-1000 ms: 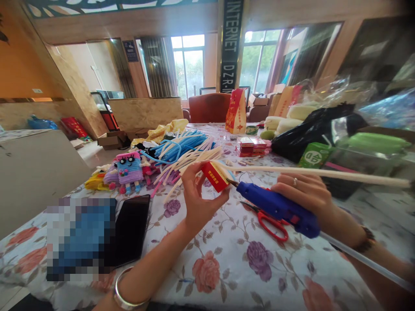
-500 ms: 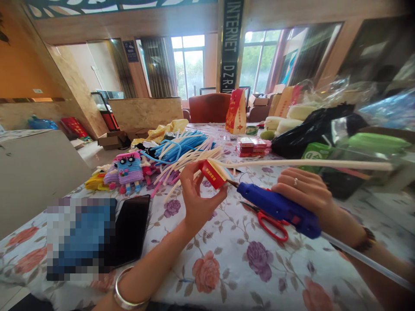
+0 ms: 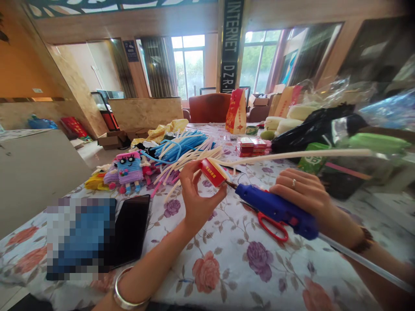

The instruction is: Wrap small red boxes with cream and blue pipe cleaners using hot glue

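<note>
Between the thumb and fingers of my left hand [image 3: 200,192] is a small red box [image 3: 213,172] with yellow lettering, held tilted above the table. A long cream fuzzy stem [image 3: 301,154] runs from the box's top edge out to the right. My right hand [image 3: 301,194] is wrapped round a blue glue gun [image 3: 275,209], with a clear glue stick [image 3: 363,257] coming out of its back end. The gun's nozzle is at the box's lower right corner, close to my left thumb. Red-handled scissors [image 3: 274,226] lie beneath the gun, partly covered by it.
Beyond my hands lie bundles of blue stems [image 3: 181,147] and cream ones. A purple and blue fuzzy doll [image 3: 129,168] and a black phone [image 3: 131,229] are on the left. Stacked red boxes [image 3: 251,147], a black bag [image 3: 311,129] and a green-lidded container [image 3: 379,144] stand right.
The cream stem's free end has swung up and inward. The red box has turned slightly, showing more of its lettered side. The glue gun has shifted slightly left with my right hand.
</note>
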`<move>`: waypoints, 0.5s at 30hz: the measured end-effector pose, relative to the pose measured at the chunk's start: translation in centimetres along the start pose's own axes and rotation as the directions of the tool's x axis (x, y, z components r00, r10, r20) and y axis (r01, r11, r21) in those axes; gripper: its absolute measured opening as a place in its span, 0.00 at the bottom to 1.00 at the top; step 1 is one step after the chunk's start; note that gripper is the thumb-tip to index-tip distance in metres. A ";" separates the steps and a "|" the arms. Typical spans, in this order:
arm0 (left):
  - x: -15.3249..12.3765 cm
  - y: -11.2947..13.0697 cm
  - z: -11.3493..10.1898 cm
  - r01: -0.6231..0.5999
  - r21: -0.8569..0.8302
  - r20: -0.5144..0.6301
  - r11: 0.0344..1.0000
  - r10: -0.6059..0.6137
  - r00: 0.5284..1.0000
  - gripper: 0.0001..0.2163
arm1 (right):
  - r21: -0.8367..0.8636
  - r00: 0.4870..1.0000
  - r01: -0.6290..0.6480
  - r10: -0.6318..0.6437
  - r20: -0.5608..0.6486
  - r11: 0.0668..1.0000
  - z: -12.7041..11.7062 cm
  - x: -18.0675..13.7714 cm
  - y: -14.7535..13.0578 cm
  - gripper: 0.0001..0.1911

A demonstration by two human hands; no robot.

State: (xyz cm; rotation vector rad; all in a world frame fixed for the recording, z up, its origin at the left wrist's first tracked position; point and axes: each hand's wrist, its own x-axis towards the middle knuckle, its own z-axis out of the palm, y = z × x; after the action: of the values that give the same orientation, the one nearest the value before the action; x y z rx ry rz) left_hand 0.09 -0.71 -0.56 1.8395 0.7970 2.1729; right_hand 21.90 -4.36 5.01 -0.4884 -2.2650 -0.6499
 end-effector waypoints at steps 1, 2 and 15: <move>0.0 0.0 0.0 -0.001 0.007 -0.001 1.000 0.001 1.000 0.34 | 0.000 1.000 -0.001 0.001 0.000 1.000 0.0 0.0 0.0 0.09; 0.0 0.0 0.0 -0.001 0.012 -0.002 1.000 0.001 1.000 0.34 | -0.001 1.000 -0.001 0.001 0.000 1.000 0.0 0.0 0.0 0.09; -0.2 -0.4 0.0 0.076 0.065 -0.010 0.995 -0.076 0.997 0.36 | -0.011 1.000 0.021 -0.020 0.017 1.000 0.2 0.0 -0.1 0.07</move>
State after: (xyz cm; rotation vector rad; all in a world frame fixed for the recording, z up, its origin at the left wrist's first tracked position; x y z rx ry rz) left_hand 0.01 -0.45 -0.90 1.8008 0.9342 2.1320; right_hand 21.71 -4.36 4.90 -0.4783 -2.2863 -0.6710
